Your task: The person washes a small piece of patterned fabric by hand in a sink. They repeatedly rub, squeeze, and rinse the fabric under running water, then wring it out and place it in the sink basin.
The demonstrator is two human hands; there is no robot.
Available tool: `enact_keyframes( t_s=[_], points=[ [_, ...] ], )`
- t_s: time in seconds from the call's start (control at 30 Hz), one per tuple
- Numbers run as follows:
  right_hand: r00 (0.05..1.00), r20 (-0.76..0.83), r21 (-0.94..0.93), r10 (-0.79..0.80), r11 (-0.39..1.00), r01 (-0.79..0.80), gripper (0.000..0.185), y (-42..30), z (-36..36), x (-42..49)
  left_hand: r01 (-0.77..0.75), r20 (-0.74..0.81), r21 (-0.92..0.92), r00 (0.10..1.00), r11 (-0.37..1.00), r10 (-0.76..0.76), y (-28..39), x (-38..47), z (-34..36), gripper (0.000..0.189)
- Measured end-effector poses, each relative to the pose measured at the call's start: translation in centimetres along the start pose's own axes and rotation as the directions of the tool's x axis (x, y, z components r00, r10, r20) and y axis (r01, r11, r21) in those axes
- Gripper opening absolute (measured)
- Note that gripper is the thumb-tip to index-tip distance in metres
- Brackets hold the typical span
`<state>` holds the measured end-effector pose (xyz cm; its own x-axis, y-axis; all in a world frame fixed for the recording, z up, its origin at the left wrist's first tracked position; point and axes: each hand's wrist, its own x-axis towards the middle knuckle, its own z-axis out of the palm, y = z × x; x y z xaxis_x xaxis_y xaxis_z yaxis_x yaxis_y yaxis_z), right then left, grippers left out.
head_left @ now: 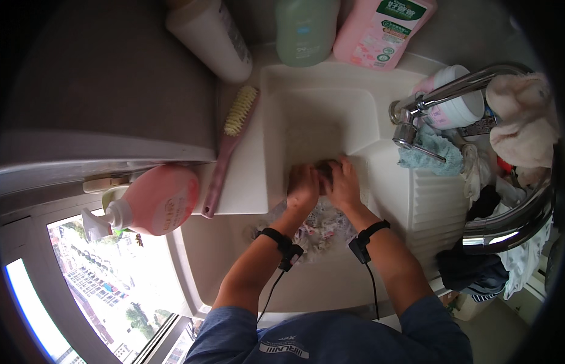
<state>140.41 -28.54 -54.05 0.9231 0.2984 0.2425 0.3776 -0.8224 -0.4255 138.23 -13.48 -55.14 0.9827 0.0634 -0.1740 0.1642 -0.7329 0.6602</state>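
Observation:
Both hands are down in a white laundry sink point(300, 291), close together near its middle. My left hand point(303, 186) and my right hand point(344, 182) grip a small dark item point(327, 169) between them, probably cloth. Fingers cover most of it, and blur hides its exact shape. Just below the hands, a patterned light garment point(319, 223) with pink spots lies in cloudy water. A black strap with a small device and a cable is on each wrist.
A scrub brush point(230, 145) lies on the left ledge, near a pink pump bottle point(162, 200). A green bottle point(307, 32) and a pink bottle point(382, 32) stand behind. At right are a chrome faucet point(405, 132), ribbed washboard point(435, 209), teal cloth point(432, 152) and piled clothes point(478, 268).

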Motion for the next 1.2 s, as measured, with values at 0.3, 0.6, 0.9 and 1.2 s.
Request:
enact_keyframes(
  t_s=[0.3,0.6,0.9,1.2],
  points=[
    [0.936,0.270,0.148,0.228,0.950,-0.274,0.038,0.1,4.3,-3.0,0.003,-0.020,-0.229,1.000,0.973,-0.007,-2.1,-0.7,3.2,0.022],
    [0.888,0.328,0.658,0.322,0.597,-0.459,0.032,-5.3,2.0,-3.4,0.406,0.433,-0.900,0.801,-0.157,-0.413,-0.1,0.4,2.3,0.037],
    [0.880,0.394,0.128,0.266,0.932,-0.339,0.024,-2.2,-0.9,-0.4,0.713,0.711,-0.690,0.700,-0.125,0.067,-0.2,-0.5,0.0,0.025],
    [0.995,0.078,-0.158,-0.060,0.985,0.071,0.045,0.6,0.5,-2.5,-0.306,0.116,0.270,0.952,0.913,0.284,-3.4,0.4,3.1,0.024]
  ],
)
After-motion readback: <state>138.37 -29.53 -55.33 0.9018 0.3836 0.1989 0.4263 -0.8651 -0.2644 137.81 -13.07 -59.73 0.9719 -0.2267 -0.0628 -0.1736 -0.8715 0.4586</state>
